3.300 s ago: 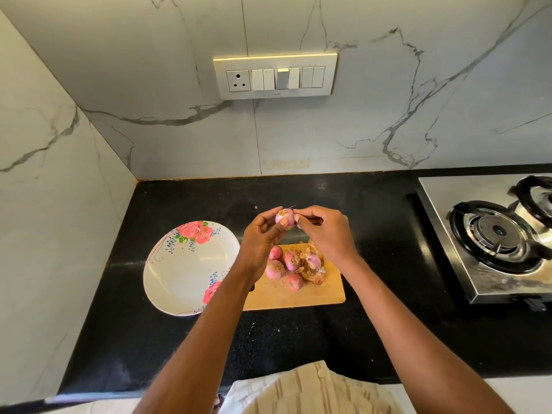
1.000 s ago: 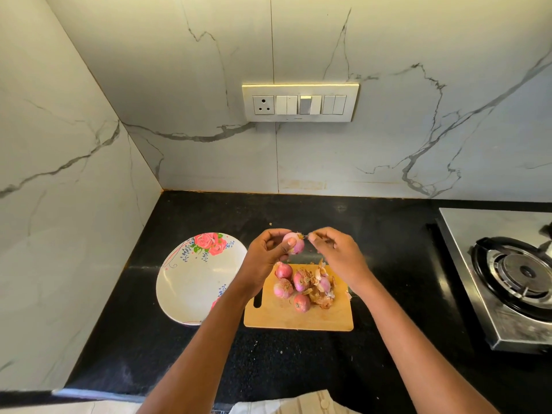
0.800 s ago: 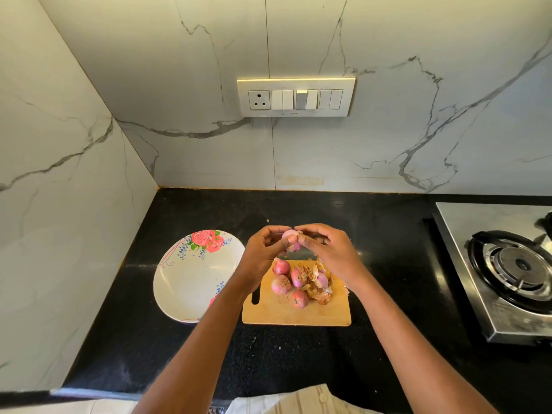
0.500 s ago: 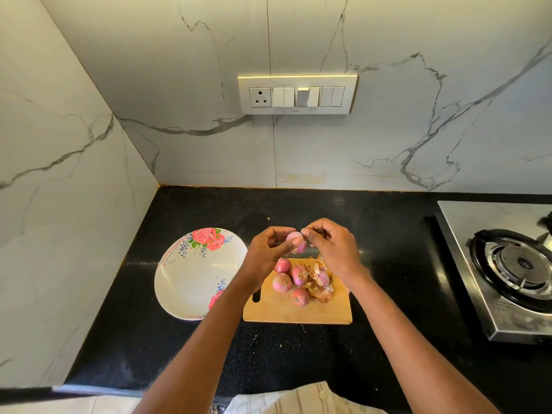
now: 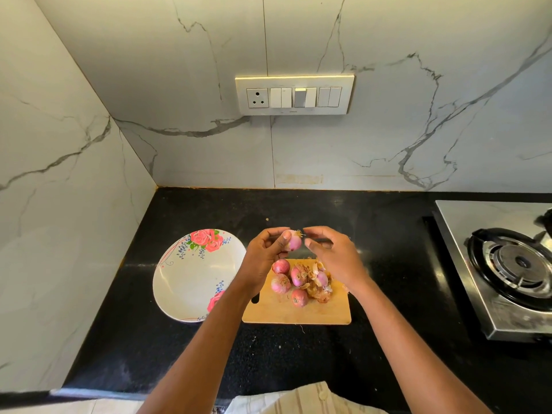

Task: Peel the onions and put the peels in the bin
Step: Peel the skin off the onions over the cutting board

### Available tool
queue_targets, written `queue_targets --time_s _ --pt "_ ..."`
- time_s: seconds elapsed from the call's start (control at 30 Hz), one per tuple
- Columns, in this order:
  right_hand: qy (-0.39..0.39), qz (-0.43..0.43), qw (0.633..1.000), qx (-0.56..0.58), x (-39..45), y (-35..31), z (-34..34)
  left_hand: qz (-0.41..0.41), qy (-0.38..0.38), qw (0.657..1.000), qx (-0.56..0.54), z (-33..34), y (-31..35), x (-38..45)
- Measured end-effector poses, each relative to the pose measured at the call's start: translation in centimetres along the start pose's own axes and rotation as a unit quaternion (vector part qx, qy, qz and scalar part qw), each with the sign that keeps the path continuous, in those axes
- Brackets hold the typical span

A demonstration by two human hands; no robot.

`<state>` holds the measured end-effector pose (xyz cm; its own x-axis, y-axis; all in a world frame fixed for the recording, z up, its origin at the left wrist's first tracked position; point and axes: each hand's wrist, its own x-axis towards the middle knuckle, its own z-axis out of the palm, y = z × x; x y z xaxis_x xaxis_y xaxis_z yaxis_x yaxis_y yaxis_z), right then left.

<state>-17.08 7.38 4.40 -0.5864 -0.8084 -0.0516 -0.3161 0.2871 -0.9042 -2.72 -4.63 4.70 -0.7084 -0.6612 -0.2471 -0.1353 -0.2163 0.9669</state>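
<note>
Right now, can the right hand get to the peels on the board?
Probably yes. The right hand hovers just above the peels on the board, nothing lies between, and only the left hand holds the onion.

The right hand now sits just apart from the onion, fingers loosened, where half a second ago they pinched its tip; the left hand turns the onion slightly.
</note>
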Motion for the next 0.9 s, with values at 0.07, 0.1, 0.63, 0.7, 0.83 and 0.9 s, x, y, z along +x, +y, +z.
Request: queue_targets --time_s 0.07,0.1,0.63,0.7,0.83,0.9 --pt "-0.006 -0.027 0.999 0.017 0.2 -0.9 -0.2 0.001 -0.001 1.000 0.002 0.1 0.1 0.1" --pt "-0.022 -0.035 0.999 0.014 0.4 -1.3 -0.4 0.000 -0.005 1.000 0.002 0.0 0.3 0.1" --pt "0.048 0.011 0.990 0.134 0.3 -0.8 0.1 -0.048 -0.033 0.998 -0.014 -0.1 0.4 -0.1" --pt "0.039 0.014 0.996 0.080 0.0 0.0 0.0 -0.055 -0.029 0.998 -0.016 0.0 0.3 0.0" --pt "0.025 0.000 0.999 -0.034 -0.1 0.2 0.0 -0.053 -0.014 0.998 -0.009 -0.3 0.2 0.0" --pt "0.041 -0.016 0.998 -0.038 0.0 -0.2 -0.1 -0.050 -0.010 0.999 -0.007 -0.4 0.2 0.1"
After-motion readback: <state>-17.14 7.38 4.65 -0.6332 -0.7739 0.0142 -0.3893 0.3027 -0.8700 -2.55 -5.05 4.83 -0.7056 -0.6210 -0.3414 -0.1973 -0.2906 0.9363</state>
